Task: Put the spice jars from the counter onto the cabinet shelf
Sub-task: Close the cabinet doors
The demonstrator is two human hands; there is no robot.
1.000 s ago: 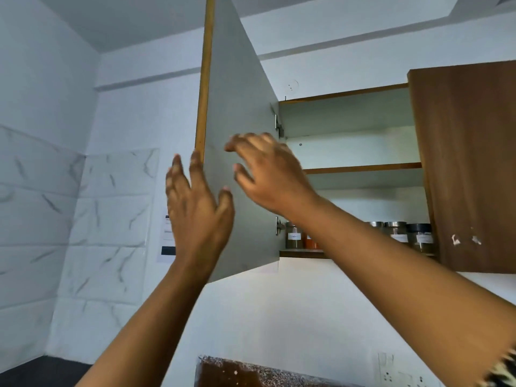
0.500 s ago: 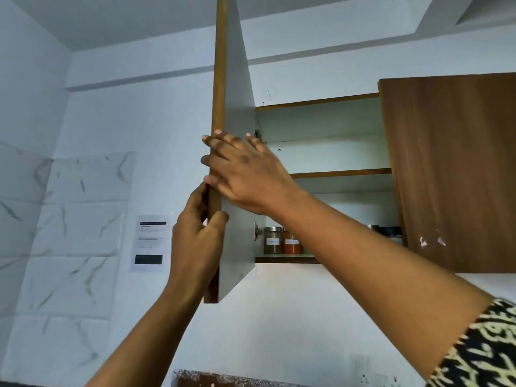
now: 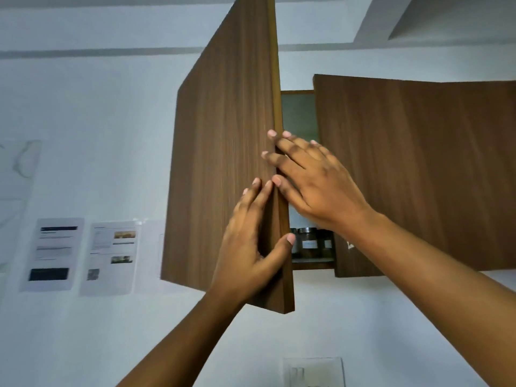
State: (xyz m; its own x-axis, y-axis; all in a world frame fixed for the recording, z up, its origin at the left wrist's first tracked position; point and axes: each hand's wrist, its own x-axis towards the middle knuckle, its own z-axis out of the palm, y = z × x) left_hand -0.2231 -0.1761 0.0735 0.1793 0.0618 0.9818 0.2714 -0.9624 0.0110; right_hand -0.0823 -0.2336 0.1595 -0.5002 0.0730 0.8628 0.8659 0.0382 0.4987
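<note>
The left cabinet door, brown wood grain, stands partly swung toward the cabinet. My left hand grips its free edge, fingers on the outer face and thumb round the edge. My right hand lies flat with fingers spread over the same edge, higher up. Through the narrow gap between the doors I see dark-lidded spice jars standing on the bottom shelf. The rest of the cabinet inside is hidden.
The right cabinet door is shut. Printed sheets are taped to the white wall at the left. A wall socket plate sits low in the middle. The counter is out of view.
The left door has swung from wide open toward shut, its wood face now showing. Both hands moved onto its edge and followed it right. The view has shifted left.
</note>
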